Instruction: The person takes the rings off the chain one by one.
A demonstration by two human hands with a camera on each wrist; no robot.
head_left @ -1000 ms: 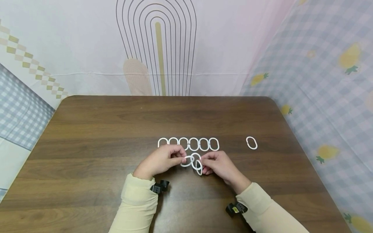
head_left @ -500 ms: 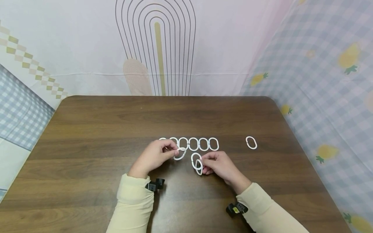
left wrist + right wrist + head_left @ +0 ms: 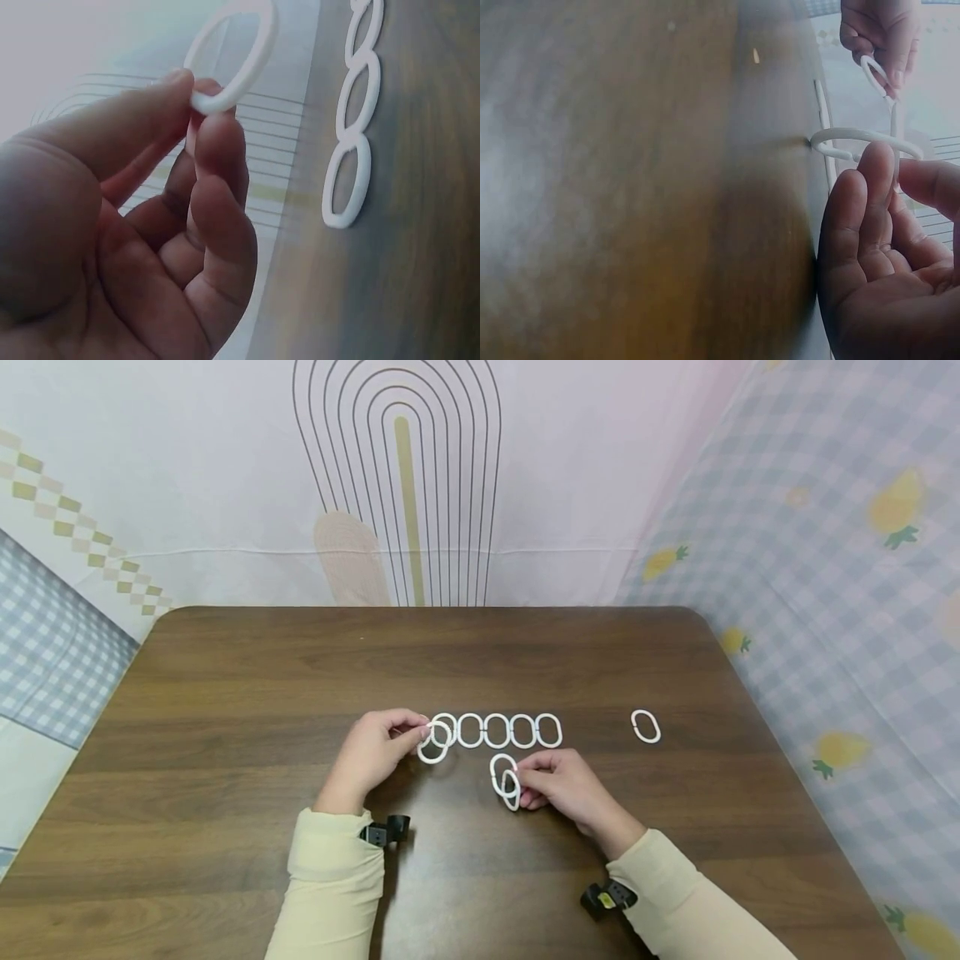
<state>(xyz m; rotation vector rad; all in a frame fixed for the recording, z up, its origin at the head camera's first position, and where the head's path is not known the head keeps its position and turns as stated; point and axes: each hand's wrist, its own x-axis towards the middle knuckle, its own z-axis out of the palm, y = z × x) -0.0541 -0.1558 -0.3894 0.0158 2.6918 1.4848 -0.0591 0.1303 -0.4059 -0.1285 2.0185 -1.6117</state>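
Between thumb and fingertips, my left hand [image 3: 375,752] pinches a white oval ring link [image 3: 432,762], which overlaps the left end of a row of similar links [image 3: 484,731] in the head view. The left wrist view shows the pinched link [image 3: 259,60] sticking up from the fingertips. Nearer the table's front, my right hand [image 3: 558,785] pinches two white links, an upper link [image 3: 503,756] and a lower link [image 3: 513,809], that cross each other. In the right wrist view, one link [image 3: 855,133] lies nearly level through an upright one at the fingertips.
Everything is over a brown wooden table [image 3: 225,677]. A single white link [image 3: 658,727] lies apart to the right of the row. Behind the table hangs a patterned cloth [image 3: 570,485], and a checked cloth [image 3: 795,568] with a fruit print is at the right.
My left hand has moved left and away from me with its link, from beside the right hand's links to the row's left end. The right hand has stayed in place with its links.
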